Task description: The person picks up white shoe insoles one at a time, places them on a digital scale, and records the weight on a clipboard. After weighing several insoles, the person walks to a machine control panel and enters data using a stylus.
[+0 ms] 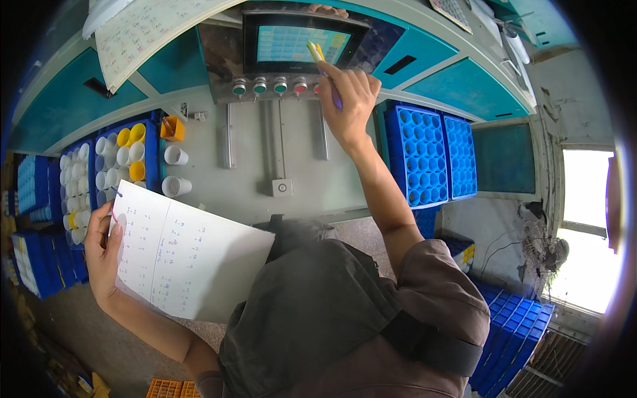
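Note:
My left hand [103, 249] grips the left edge of a white sheaf of paper [192, 245] covered in handwritten columns, with a string tie at its upper corner. It is held tilted in front of my body. My raised right hand [348, 99] is closed round a slim pen-like stick [317, 52] with yellow tips and a purple part showing by the palm. The tips lie over the lit touch screen [292, 44]; whether they touch it I cannot tell. Below the screen runs a row of green and red push buttons [281, 87], close to my right hand.
Blue crates [151, 149] of white and yellow cups stand at the left, beside two loose white cups [176, 186] and an orange box [172, 129]. Blue trays with round holes [424, 156] stand right. Another handwritten sheet [146, 40] hangs upper left. Blue crates [511, 331] are stacked lower right.

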`<state>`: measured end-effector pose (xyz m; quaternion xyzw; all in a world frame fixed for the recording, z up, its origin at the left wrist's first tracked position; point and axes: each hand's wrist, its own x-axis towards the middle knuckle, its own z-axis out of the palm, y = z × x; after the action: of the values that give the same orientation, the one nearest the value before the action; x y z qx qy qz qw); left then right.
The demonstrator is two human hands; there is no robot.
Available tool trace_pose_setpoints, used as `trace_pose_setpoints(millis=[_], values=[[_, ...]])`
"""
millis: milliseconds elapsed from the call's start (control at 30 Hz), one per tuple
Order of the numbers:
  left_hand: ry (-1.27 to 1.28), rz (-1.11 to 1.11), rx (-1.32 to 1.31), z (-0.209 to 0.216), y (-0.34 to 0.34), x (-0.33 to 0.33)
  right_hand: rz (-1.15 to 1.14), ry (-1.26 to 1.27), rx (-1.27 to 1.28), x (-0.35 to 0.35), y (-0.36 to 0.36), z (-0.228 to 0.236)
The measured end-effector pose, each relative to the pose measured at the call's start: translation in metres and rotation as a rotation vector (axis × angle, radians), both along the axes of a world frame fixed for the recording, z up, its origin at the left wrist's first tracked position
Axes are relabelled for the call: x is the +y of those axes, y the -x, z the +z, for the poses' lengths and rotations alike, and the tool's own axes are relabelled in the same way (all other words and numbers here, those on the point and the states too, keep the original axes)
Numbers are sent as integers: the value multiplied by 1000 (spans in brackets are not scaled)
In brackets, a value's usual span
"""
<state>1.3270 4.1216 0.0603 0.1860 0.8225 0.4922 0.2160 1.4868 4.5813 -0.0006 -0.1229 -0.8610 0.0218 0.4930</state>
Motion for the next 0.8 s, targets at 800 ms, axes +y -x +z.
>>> trace_pose_setpoints(millis=[800], values=[[86,29,47,-2,2,-4,-44,-14,-60,2,-6,-25]])
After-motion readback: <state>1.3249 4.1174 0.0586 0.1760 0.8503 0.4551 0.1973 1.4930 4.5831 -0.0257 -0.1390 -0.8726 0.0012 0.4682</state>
